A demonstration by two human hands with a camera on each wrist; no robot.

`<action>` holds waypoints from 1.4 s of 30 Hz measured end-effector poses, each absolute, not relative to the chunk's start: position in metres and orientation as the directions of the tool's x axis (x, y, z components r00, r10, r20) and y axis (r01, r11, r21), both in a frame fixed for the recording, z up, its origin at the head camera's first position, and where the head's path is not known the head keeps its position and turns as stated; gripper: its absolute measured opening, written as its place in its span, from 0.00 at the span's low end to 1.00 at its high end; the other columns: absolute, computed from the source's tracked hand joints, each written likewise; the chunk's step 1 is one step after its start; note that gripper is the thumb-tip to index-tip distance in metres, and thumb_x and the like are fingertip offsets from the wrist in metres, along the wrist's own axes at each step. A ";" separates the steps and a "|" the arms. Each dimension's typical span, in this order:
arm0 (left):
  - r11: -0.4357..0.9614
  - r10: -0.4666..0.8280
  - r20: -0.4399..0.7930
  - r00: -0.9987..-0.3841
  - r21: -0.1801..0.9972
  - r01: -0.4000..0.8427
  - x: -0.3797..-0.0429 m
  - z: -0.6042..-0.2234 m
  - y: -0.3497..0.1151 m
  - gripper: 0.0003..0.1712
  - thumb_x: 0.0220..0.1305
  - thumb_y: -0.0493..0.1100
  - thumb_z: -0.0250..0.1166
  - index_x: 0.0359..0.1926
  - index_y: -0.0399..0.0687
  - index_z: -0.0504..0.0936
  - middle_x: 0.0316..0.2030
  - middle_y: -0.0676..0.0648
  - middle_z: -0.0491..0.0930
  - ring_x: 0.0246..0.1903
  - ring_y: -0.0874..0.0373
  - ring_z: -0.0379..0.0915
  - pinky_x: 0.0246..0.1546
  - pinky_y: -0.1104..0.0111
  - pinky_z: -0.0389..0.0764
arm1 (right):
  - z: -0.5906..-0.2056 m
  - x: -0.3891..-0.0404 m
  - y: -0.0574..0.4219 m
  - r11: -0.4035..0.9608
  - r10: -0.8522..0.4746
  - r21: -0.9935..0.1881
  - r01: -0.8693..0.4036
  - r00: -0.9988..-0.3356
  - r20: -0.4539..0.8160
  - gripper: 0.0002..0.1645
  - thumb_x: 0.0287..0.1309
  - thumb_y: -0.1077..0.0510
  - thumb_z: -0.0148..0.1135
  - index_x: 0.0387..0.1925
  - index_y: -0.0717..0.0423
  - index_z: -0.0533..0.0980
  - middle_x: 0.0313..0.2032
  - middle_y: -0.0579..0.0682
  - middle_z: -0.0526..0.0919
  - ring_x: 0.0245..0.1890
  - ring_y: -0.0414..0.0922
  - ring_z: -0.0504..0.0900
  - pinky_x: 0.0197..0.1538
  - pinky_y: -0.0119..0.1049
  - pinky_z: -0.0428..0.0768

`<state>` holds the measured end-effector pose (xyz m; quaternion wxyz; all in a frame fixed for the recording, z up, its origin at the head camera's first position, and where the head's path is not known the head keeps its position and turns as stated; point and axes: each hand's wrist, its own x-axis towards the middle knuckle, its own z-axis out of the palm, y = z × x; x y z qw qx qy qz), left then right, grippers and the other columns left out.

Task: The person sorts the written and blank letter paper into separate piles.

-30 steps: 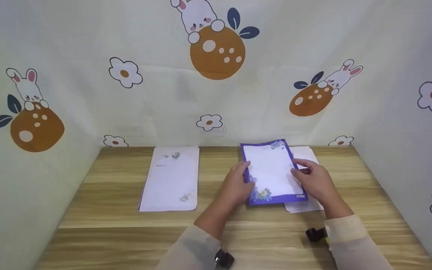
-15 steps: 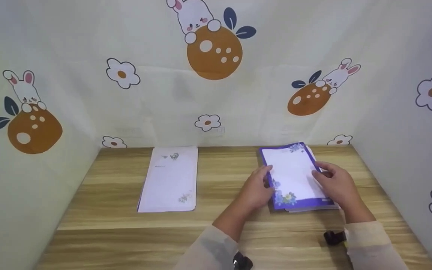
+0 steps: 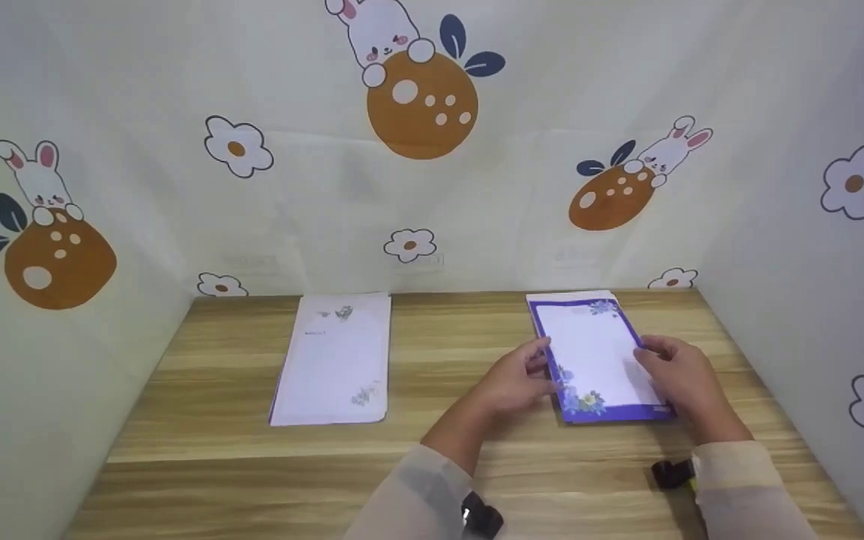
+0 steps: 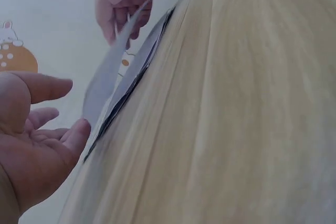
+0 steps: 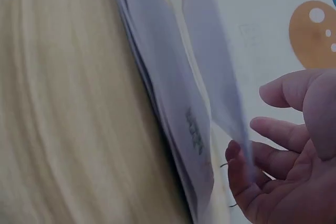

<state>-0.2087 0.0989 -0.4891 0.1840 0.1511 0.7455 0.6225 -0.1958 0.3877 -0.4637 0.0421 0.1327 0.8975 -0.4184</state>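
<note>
A white sheet with a purple border and blue flowers (image 3: 597, 352) lies over a stack of papers (image 3: 568, 297) at the right of the table. My left hand (image 3: 518, 379) is at its left edge; in the left wrist view the fingers are loosely spread, and a fingertip (image 4: 80, 132) touches the sheet's edge. My right hand (image 3: 683, 379) pinches the right edge, thumb on the printed face. Both wrist views show the sheet's plain underside (image 5: 212, 56) standing apart from the papers (image 5: 168, 87) below it, so it is tilted off the stack.
Another stack of white papers (image 3: 334, 360) with faint floral print lies at the left of the wooden table (image 3: 267, 480). A curtain (image 3: 312, 187) printed with rabbits, oranges and flowers rises along the back edge and both sides.
Both hands have carried the purple-bordered sheet rightwards, from partly beside the right stack to over it. In the last half second it has slid slightly nearer and lined up with the stack.
</note>
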 end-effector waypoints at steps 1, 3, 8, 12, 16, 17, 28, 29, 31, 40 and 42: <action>0.165 0.466 -0.089 -0.881 0.986 -0.013 -0.209 -0.490 0.098 0.43 0.70 0.35 0.69 0.82 0.55 0.66 0.78 0.41 0.71 0.77 0.47 0.70 0.77 0.57 0.75 | -0.465 -0.196 0.388 0.615 0.200 -0.739 0.276 -0.961 -0.192 0.41 0.78 0.40 0.56 0.79 0.61 0.65 0.77 0.69 0.69 0.75 0.65 0.71 0.77 0.62 0.72; 0.140 0.479 -0.088 -0.873 0.990 -0.023 -0.209 -0.492 0.098 0.42 0.71 0.35 0.67 0.82 0.55 0.65 0.80 0.43 0.67 0.80 0.48 0.65 0.79 0.57 0.71 | -0.466 -0.196 0.389 0.626 0.198 -0.731 0.273 -0.962 -0.189 0.41 0.78 0.41 0.55 0.79 0.62 0.65 0.76 0.70 0.69 0.74 0.66 0.72 0.76 0.62 0.73; 0.140 0.459 -0.072 -0.886 0.990 -0.007 -0.208 -0.490 0.097 0.38 0.74 0.39 0.65 0.82 0.57 0.66 0.81 0.44 0.66 0.81 0.49 0.63 0.82 0.56 0.67 | -0.463 -0.197 0.386 0.634 0.217 -0.715 0.295 -0.955 -0.202 0.40 0.78 0.41 0.55 0.80 0.59 0.65 0.78 0.72 0.65 0.78 0.69 0.65 0.79 0.65 0.68; 0.173 0.423 -0.032 -0.905 0.984 0.046 -0.208 -0.487 0.090 0.35 0.78 0.45 0.60 0.82 0.52 0.64 0.80 0.44 0.67 0.81 0.48 0.63 0.82 0.54 0.66 | -0.459 -0.202 0.377 0.624 0.222 -0.715 0.316 -0.949 -0.226 0.42 0.77 0.39 0.57 0.81 0.55 0.64 0.79 0.68 0.65 0.80 0.68 0.63 0.80 0.65 0.66; 0.184 0.405 -0.002 -0.914 0.980 0.080 -0.211 -0.484 0.075 0.35 0.81 0.48 0.56 0.83 0.47 0.62 0.81 0.42 0.66 0.81 0.45 0.62 0.83 0.52 0.65 | -0.457 -0.208 0.364 0.675 0.155 -0.709 0.206 -0.978 -0.138 0.40 0.77 0.40 0.59 0.79 0.56 0.67 0.76 0.67 0.71 0.77 0.67 0.69 0.79 0.65 0.68; 0.188 0.402 -0.001 -0.916 0.979 0.082 -0.212 -0.483 0.071 0.35 0.82 0.48 0.55 0.83 0.47 0.62 0.81 0.41 0.66 0.81 0.45 0.62 0.83 0.51 0.65 | -0.457 -0.210 0.360 0.685 0.134 -0.708 0.173 -0.985 -0.112 0.40 0.76 0.40 0.60 0.79 0.57 0.67 0.75 0.66 0.73 0.76 0.66 0.70 0.79 0.65 0.69; 0.262 0.268 -0.037 -0.963 0.964 0.036 -0.226 -0.478 -0.004 0.35 0.81 0.49 0.56 0.83 0.49 0.63 0.80 0.39 0.67 0.81 0.43 0.62 0.83 0.49 0.65 | -0.460 -0.230 0.298 0.661 -0.059 -0.743 -0.108 -0.994 0.091 0.36 0.75 0.48 0.64 0.75 0.62 0.71 0.73 0.63 0.76 0.73 0.62 0.77 0.76 0.56 0.76; 0.274 0.256 -0.036 -0.966 0.961 0.037 -0.227 -0.477 -0.011 0.34 0.81 0.49 0.56 0.82 0.48 0.63 0.80 0.38 0.67 0.81 0.43 0.62 0.83 0.49 0.64 | -0.460 -0.231 0.291 0.653 -0.070 -0.748 -0.116 -0.993 0.093 0.36 0.75 0.48 0.64 0.75 0.62 0.71 0.73 0.63 0.77 0.73 0.62 0.77 0.76 0.56 0.76; 0.306 0.226 -0.041 -0.973 0.951 0.031 -0.229 -0.475 -0.023 0.34 0.80 0.49 0.56 0.82 0.49 0.64 0.80 0.39 0.67 0.81 0.43 0.62 0.83 0.49 0.64 | -0.459 -0.234 0.277 0.633 -0.088 -0.763 -0.131 -0.991 0.097 0.35 0.74 0.49 0.65 0.75 0.61 0.71 0.73 0.63 0.77 0.74 0.61 0.77 0.76 0.55 0.76; 0.312 0.129 -0.072 -0.989 0.950 -0.028 -0.234 -0.469 -0.064 0.36 0.78 0.47 0.55 0.83 0.56 0.62 0.81 0.43 0.66 0.82 0.45 0.60 0.84 0.48 0.61 | -0.447 -0.238 0.218 0.572 -0.110 -0.810 -0.130 -0.991 0.081 0.31 0.74 0.48 0.65 0.71 0.57 0.77 0.69 0.56 0.82 0.72 0.57 0.80 0.77 0.53 0.76; 0.304 0.120 -0.059 -0.991 0.953 -0.020 -0.234 -0.468 -0.071 0.36 0.78 0.46 0.55 0.84 0.54 0.61 0.81 0.42 0.65 0.82 0.43 0.59 0.84 0.48 0.61 | -0.446 -0.237 0.207 0.563 -0.114 -0.817 -0.124 -0.991 0.072 0.30 0.74 0.47 0.65 0.71 0.55 0.77 0.69 0.54 0.83 0.71 0.55 0.80 0.77 0.53 0.76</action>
